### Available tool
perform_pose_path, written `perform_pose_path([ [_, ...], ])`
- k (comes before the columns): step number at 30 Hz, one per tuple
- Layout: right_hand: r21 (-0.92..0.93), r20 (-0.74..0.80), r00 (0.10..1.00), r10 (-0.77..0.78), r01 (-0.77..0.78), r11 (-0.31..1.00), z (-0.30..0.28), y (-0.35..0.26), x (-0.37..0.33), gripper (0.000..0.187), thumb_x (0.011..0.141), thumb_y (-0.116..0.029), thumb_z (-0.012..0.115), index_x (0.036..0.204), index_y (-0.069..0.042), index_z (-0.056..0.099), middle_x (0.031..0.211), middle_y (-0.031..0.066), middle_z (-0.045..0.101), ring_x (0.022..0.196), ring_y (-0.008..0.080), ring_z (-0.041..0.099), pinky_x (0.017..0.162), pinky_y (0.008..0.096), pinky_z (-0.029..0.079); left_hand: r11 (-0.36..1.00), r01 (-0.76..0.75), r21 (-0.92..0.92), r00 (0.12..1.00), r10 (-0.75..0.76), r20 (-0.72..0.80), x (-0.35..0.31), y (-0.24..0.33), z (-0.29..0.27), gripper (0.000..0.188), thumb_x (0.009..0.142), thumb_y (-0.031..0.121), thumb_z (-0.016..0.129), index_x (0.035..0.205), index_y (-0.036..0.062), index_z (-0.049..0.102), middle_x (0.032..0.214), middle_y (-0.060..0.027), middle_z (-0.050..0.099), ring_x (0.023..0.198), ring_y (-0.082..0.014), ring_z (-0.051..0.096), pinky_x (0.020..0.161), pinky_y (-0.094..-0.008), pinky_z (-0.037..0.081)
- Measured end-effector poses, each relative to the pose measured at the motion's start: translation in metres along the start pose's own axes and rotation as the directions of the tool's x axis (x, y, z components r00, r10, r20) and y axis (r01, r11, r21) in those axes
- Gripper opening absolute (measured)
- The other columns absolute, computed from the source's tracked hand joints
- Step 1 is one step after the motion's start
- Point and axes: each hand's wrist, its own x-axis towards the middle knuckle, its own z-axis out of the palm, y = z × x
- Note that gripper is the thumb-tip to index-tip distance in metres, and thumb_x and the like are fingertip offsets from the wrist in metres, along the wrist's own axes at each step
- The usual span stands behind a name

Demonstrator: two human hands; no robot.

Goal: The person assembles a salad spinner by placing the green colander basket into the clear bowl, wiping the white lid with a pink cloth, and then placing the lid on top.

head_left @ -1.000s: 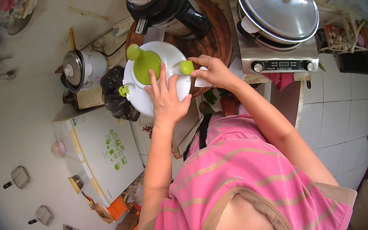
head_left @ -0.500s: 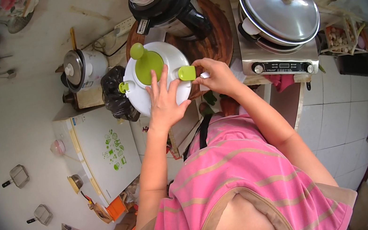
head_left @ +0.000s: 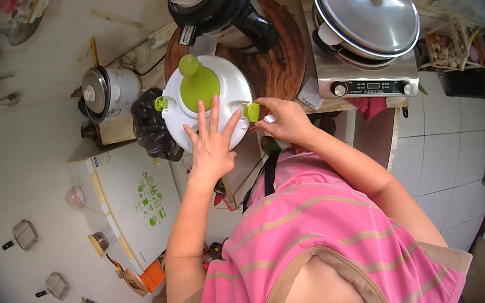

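Observation:
A white round lid with a green crank disc and a green knob tops what looks like a hand-cranked salad spinner or food chopper. Its body is hidden below the lid. My left hand lies on the lid's near part, fingers spread, tips reaching the green disc. At the lid's right edge, my right hand has its fingers closed on a green latch. A small white piece shows by those fingers; what it belongs to is unclear. Another green latch sits at the left edge.
Behind the lid, a black and steel electric pot stands on a round wooden board. To the right, a lidded steel pan rests on a cooker. A black plastic bag and a rice cooker are at left.
The lid has turned slightly clockwise. The right latch, sticking out before, now sits folded down at the edge under my right fingers. My left hand has shifted slightly left and toward me.

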Motion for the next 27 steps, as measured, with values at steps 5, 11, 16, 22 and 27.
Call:
perform_pose_path([
  [5,-0.071,-0.058,0.998,-0.034,0.029,0.997,0.005,-0.008,0.0,0.043,0.074,-0.026,0.076,0.109,-0.005,0.063,0.093,0.0129,0.068,0.081,0.0336,0.067,0.069,0.042,0.054,0.989,-0.138,0.057,0.987,0.142,-0.071,-0.007,-0.018,0.012,0.089,0.06,0.014,0.085,0.14,0.0287,0.048,0.157,-0.011,0.025,0.141,-0.045,0.024,0.104,-0.0611,0.037],
  [11,-0.255,-0.06,0.991,-0.118,0.099,0.962,0.007,-0.013,-0.004,0.04,0.074,-0.031,0.076,0.103,-0.007,0.065,0.09,0.0086,0.068,0.074,0.0316,0.067,0.063,0.0415,0.053,0.987,-0.161,-0.014,0.923,0.145,-0.356,-0.007,-0.023,0.023,0.063,0.075,0.045,0.074,0.131,0.0219,0.057,0.147,-0.0107,0.042,0.133,-0.0391,0.041,0.098,-0.0427,0.048],
  [16,-0.304,-0.1,0.988,-0.114,0.079,0.949,0.009,-0.01,-0.008,0.04,0.075,-0.032,0.075,0.103,-0.007,0.065,0.09,0.0093,0.068,0.074,0.0306,0.068,0.063,0.0407,0.054,0.889,0.197,-0.414,0.57,-0.447,-0.689,-0.012,-0.071,0.043,0.054,0.094,0.046,0.056,0.13,0.0059,0.055,0.14,-0.0153,0.049,0.123,-0.0338,0.05,0.102,-0.0414,0.041],
  [22,-0.392,-0.077,0.979,-0.191,0.146,0.908,0.011,-0.016,-0.008,0.039,0.075,-0.031,0.074,0.103,-0.006,0.064,0.086,0.01,0.068,0.071,0.0291,0.068,0.061,0.0397,0.054,-0.623,-0.269,-0.734,0.742,-0.62,0.255,-0.028,-0.103,0.118,0.075,0.097,0.065,0.026,0.146,0.0079,0.037,0.149,-0.0096,0.041,0.137,-0.0292,0.036,0.113,-0.0474,0.026],
  [27,-0.509,0.028,0.963,-0.266,0.243,0.826,0.02,-0.022,-0.013,0.038,0.076,-0.034,0.075,0.093,-0.003,0.061,0.076,0.0097,0.063,0.061,0.028,0.065,0.051,0.0389,0.051,-0.673,-0.387,-0.631,0.73,-0.641,0.237,-0.015,-0.067,0.122,0.08,0.096,0.068,0.019,0.147,0.0081,0.034,0.149,-0.0069,0.04,0.136,-0.0265,0.037,0.113,-0.0425,0.029],
])
